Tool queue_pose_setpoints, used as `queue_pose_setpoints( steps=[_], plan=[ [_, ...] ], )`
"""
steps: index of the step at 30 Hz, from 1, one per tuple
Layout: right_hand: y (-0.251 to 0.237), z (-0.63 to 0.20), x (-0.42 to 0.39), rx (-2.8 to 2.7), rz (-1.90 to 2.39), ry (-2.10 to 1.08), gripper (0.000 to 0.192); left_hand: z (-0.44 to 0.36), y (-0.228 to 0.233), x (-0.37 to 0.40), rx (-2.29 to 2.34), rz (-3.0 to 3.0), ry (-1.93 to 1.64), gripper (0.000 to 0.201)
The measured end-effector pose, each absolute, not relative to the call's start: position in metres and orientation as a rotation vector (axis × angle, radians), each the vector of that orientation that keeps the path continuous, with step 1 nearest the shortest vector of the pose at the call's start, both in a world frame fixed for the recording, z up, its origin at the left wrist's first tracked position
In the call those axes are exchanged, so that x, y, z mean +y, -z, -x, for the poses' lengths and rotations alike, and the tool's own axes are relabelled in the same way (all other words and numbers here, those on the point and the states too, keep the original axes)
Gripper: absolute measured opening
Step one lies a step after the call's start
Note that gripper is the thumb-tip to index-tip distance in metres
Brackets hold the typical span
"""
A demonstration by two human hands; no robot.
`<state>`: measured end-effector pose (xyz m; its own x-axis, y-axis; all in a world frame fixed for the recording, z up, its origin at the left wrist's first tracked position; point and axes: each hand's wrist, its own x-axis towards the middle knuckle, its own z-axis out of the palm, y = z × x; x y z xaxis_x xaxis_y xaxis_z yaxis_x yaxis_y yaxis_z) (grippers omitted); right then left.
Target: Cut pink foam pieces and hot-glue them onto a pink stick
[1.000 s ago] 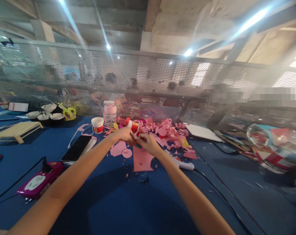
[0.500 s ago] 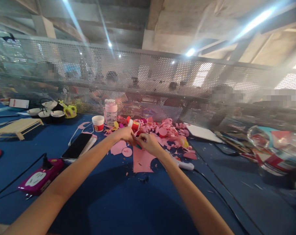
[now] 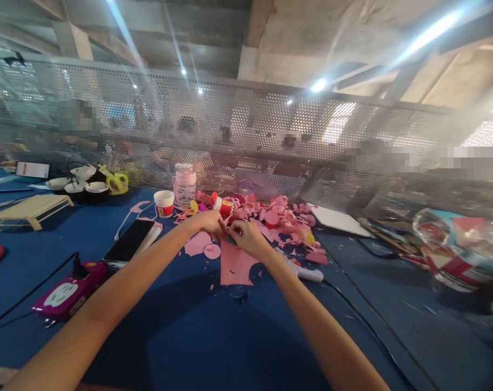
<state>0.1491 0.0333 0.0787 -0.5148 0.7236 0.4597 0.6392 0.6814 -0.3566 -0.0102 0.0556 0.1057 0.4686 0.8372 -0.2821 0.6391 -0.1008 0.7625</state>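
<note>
Left hand [image 3: 213,224]: fingers bent down and drawn close to the right; I cannot tell from my camera whether they grip anything.
Right hand [image 3: 246,236]: thumb and fingers curled in towards the left fingertips; what they may hold is too small for me to make out.
Green bit [image 3: 231,241]: shows just under the meeting fingertips, partly hidden from me.
Pink sheet [image 3: 237,267]: flat on the blue table [image 3: 213,336], directly below both hands in my view.
Pink disc [image 3: 212,251]: left of the sheet, near it.
Red-and-white cup [image 3: 225,206]: tipped over beyond the hands, beside pink scraps [image 3: 281,209].
White tool [image 3: 309,274]: corded, lying beside the right forearm.
</note>
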Motion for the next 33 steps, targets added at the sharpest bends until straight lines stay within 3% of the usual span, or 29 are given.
queue_pose_setpoints(
  steps=[9,26,33],
  plan=[
    [-0.077,-0.152,0.035,-2.342,1.078,-0.152,0.031,0.011,-0.098,0.063,1.275,-1.839,-0.282,0.015],
    [-0.073,-0.152,0.037,-2.301,0.956,-0.33,0.025,0.02,-0.091,0.071,1.15,-1.824,-0.272,0.019],
    [-0.073,-0.151,0.037,-2.288,0.977,-0.337,0.036,0.019,-0.088,0.075,1.176,-1.785,-0.254,0.013]
  ],
)
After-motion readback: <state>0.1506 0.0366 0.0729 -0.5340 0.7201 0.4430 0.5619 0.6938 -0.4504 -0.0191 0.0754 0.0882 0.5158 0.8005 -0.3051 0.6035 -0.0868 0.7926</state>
